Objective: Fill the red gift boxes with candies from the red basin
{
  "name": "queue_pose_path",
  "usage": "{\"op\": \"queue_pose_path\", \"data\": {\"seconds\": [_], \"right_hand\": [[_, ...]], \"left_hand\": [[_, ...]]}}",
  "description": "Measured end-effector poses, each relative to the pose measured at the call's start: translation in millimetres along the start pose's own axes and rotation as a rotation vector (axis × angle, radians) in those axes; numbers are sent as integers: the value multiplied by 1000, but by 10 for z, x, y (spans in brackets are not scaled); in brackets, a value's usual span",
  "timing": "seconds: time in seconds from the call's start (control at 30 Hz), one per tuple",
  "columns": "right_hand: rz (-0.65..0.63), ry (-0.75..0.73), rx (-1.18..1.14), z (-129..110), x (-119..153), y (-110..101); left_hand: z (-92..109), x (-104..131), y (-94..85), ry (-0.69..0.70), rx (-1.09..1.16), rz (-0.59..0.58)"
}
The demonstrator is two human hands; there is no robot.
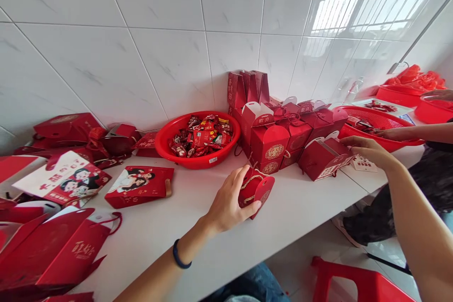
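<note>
Left hand [227, 204]: fingers part-curled, thumb opposed, holding one small corded red box [262, 192] at the desk [198, 196]. Right hand [371, 149]: fingers loosely bent against the right end of one gabled red box [320, 163]; firmness of hold cannot be told. Beyond left fingers, leftward: red basin [193, 163], wrapped sweets [203, 138] inside. Beyond and between both hands' fingers: grouped red boxes [271, 148]. Well left of left fingers: couple-printed box [152, 188].
</note>
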State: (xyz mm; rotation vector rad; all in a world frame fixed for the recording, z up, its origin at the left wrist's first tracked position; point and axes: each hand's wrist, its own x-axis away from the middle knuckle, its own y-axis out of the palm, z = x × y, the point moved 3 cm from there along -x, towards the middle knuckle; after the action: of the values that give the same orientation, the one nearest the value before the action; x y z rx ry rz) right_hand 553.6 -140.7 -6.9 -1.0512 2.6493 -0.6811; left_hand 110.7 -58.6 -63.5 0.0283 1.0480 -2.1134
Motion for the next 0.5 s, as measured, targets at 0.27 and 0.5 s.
{"op": "queue_pose_path", "data": {"seconds": [0.27,0.5], "right_hand": [[78,-156,284,144,-107,30],[172,-490,647,218,-136,120]], "left_hand": [[-14,9,11,26,-19,17],[-34,11,28,63,-51,49]]}}
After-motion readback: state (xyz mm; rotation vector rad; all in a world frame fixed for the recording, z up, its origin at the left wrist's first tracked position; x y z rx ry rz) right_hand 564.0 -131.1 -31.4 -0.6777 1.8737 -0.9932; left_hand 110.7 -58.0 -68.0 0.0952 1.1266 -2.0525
